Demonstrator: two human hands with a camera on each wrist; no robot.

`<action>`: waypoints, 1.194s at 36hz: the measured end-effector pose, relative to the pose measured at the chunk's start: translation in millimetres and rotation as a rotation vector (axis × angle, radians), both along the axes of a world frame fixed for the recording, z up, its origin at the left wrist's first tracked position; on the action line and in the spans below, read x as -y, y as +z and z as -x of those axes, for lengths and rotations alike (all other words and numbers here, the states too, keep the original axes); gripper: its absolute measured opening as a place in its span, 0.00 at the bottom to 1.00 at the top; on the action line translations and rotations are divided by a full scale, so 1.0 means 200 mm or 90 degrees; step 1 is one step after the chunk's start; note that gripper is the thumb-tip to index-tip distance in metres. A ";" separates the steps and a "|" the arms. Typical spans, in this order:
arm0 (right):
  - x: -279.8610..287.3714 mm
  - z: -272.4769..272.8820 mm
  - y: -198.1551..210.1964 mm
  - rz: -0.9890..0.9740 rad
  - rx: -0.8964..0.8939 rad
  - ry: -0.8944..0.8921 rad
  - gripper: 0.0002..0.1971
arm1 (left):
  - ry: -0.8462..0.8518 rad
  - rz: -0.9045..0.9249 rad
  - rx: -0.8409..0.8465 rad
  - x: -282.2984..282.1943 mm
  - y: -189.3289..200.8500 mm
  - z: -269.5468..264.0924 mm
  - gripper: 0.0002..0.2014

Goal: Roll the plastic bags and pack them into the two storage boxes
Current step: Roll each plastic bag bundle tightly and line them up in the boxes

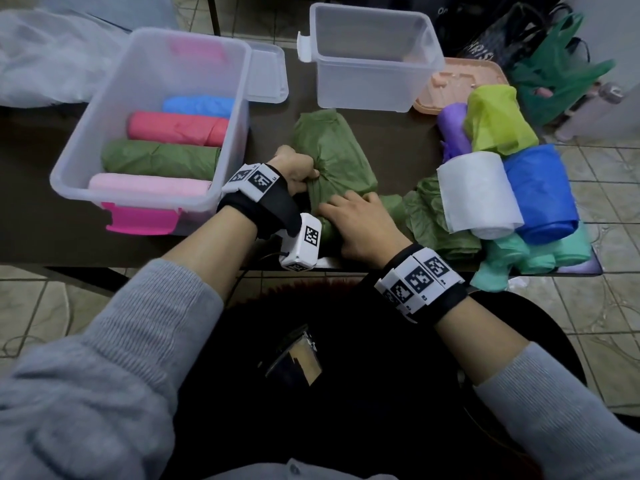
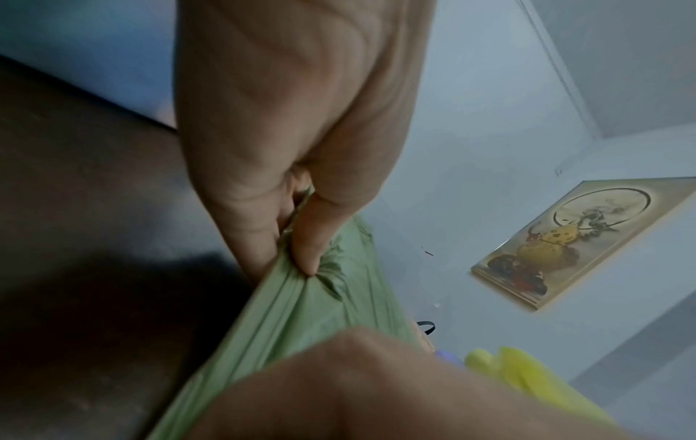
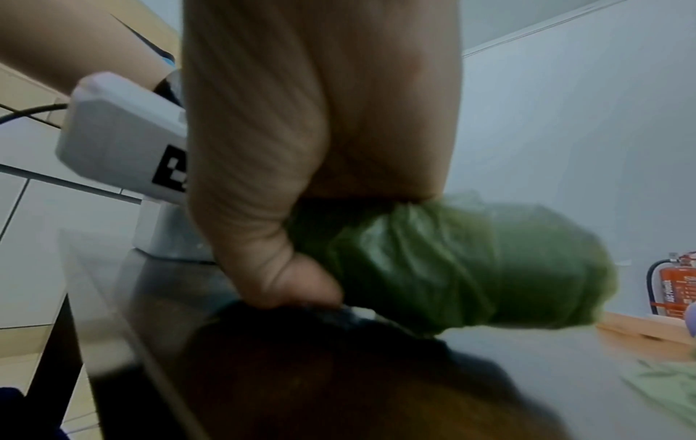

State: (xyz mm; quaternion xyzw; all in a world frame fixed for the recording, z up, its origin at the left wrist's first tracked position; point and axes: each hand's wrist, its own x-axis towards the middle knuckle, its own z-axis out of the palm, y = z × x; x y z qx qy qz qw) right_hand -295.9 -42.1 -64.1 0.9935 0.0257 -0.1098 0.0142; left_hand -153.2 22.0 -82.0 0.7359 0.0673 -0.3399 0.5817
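An olive green plastic bag (image 1: 332, 150) lies flat on the dark table (image 1: 41, 216) between the two boxes, its near end rolled up. My left hand (image 1: 298, 171) pinches a gathered fold of the green bag (image 2: 320, 297) between thumb and fingers. My right hand (image 1: 356, 220) lies over the rolled end, fingers curled round the green roll (image 3: 452, 268). The left storage box (image 1: 69, 161), with a pink latch, holds several rolled bags: pink, green, red, blue. The right storage box (image 1: 374, 57) stands with nothing in it.
At the right lie loose and rolled bags: white (image 1: 481, 192), blue (image 1: 543, 192), yellow-green (image 1: 498, 119), purple (image 1: 453, 126), teal (image 1: 519, 258), crumpled green (image 1: 433, 216). A clear lid (image 1: 270, 71) and a peach lid (image 1: 453, 81) lie behind. More bags sit on the floor at the far right.
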 end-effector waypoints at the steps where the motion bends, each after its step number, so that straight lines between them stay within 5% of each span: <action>1: 0.00 0.00 0.00 0.011 0.009 -0.003 0.24 | -0.003 0.004 -0.003 0.00 0.00 0.00 0.26; 7: -0.02 0.01 -0.03 -0.025 0.022 -0.036 0.29 | -0.045 0.001 0.000 0.03 0.05 -0.01 0.16; 11: 0.01 0.00 0.01 -0.101 -0.004 -0.046 0.22 | -0.108 0.013 -0.009 0.03 0.07 -0.02 0.06; 19: 0.04 -0.05 0.03 -0.164 -0.096 -0.053 0.23 | -0.067 -0.043 0.057 0.01 0.03 -0.04 0.22; 24: 0.04 -0.08 0.04 -0.231 -0.109 -0.062 0.31 | -0.081 -0.055 0.080 0.01 0.05 -0.03 0.20; 29: 0.06 -0.07 0.02 -0.288 -0.044 -0.079 0.25 | -0.101 -0.067 0.091 0.01 0.04 -0.04 0.21; 34: 0.09 -0.08 0.02 -0.300 -0.070 -0.058 0.30 | -0.132 -0.120 0.134 0.00 0.02 -0.06 0.22; 43: 0.14 -0.14 0.06 -0.356 -0.104 -0.093 0.30 | -0.033 -0.240 0.339 -0.09 0.02 0.05 0.32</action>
